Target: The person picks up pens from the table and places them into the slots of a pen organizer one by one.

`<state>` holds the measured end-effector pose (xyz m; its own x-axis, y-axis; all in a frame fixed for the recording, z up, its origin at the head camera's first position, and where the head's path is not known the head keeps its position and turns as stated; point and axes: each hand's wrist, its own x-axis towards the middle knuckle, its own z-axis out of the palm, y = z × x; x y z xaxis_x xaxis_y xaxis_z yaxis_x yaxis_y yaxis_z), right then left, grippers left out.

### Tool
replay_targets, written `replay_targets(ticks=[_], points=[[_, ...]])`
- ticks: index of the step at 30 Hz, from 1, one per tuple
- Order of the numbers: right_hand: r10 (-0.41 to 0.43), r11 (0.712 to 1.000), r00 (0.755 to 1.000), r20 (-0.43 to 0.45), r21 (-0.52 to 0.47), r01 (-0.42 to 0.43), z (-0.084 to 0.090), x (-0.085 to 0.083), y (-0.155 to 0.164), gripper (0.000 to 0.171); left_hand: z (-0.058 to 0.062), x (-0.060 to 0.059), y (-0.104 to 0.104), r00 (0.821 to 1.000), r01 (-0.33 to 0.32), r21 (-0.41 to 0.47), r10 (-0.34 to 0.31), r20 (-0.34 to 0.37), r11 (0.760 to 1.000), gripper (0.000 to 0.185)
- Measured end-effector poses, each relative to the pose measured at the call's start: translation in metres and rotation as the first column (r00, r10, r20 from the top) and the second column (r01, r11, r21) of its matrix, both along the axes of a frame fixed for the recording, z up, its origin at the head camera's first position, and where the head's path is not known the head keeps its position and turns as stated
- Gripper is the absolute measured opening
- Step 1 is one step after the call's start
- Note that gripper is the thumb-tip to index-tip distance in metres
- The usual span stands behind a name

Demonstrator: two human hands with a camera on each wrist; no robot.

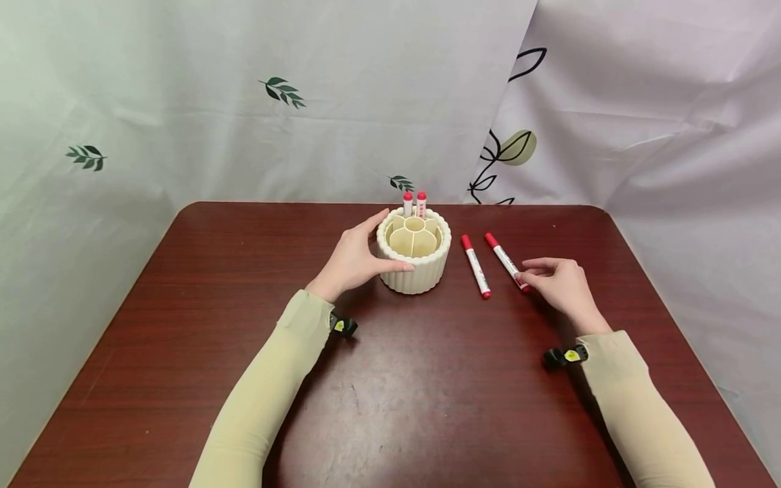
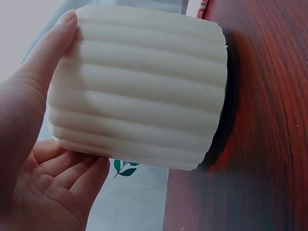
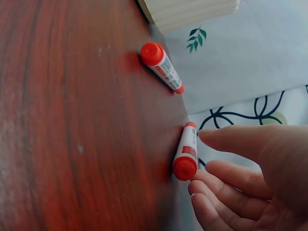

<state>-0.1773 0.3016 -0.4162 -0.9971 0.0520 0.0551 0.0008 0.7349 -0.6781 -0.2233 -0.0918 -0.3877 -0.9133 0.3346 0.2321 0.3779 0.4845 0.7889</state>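
Note:
A cream ribbed round holder (image 1: 415,270) with several compartments stands at the middle of the dark wooden table (image 1: 213,318). Two red-capped markers (image 1: 414,201) stand in its far side. My left hand (image 1: 360,257) grips the holder's left wall, thumb at the front and fingers at the back; up close the hand (image 2: 33,159) wraps the ribbed wall (image 2: 139,86). Two more red markers lie right of the holder. My right hand (image 1: 558,281) touches the near end of the right marker (image 1: 504,259), which lies flat. Thumb and fingertips (image 3: 202,190) bracket this marker (image 3: 186,151) loosely. The other marker (image 1: 476,266) lies untouched.
White curtains printed with leaves (image 1: 281,91) hang behind and beside the table. A small black wrist camera (image 1: 344,326) sits at each sleeve. The second lying marker (image 3: 162,67) and the holder's base (image 3: 187,12) show in the right wrist view.

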Motion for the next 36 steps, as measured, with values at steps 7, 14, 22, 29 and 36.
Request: replay_targets(ticks=[7, 14, 22, 29, 36], points=[[0.014, 1.0, 1.0, 0.028, 0.018, -0.014, -0.0004, 0.0001, -0.0046, 0.034, -0.0001, -0.0004, -0.0002, 1.0, 0.0, -0.004, 0.0, 0.003, 1.0, 0.116], [0.012, 0.999, 0.999, 0.039, 0.039, -0.013, -0.0031, -0.0008, -0.0056, 0.03, -0.0006, -0.0008, -0.0003, 1.0, 0.003, 0.002, -0.003, 0.012, 1.0, 0.117], [0.003, 0.997, 1.0, 0.019, 0.071, -0.004, -0.0045, -0.0024, -0.007, 0.029, -0.0001, -0.0012, -0.0002, 1.0, 0.005, 0.015, -0.005, -0.001, 1.0, 0.116], [-0.004, 0.996, 1.0, 0.011, 0.089, 0.003, -0.0038, -0.0017, -0.0075, 0.026, -0.0012, -0.0025, -0.0004, 1.0, 0.0, -0.007, 0.0, -0.002, 1.0, 0.116], [-0.024, 0.998, 1.0, 0.011, 0.06, 0.023, 0.0019, -0.0007, -0.0047, 0.026, -0.0015, -0.0023, -0.0003, 1.0, -0.004, 0.001, 0.004, 0.006, 1.0, 0.117]])
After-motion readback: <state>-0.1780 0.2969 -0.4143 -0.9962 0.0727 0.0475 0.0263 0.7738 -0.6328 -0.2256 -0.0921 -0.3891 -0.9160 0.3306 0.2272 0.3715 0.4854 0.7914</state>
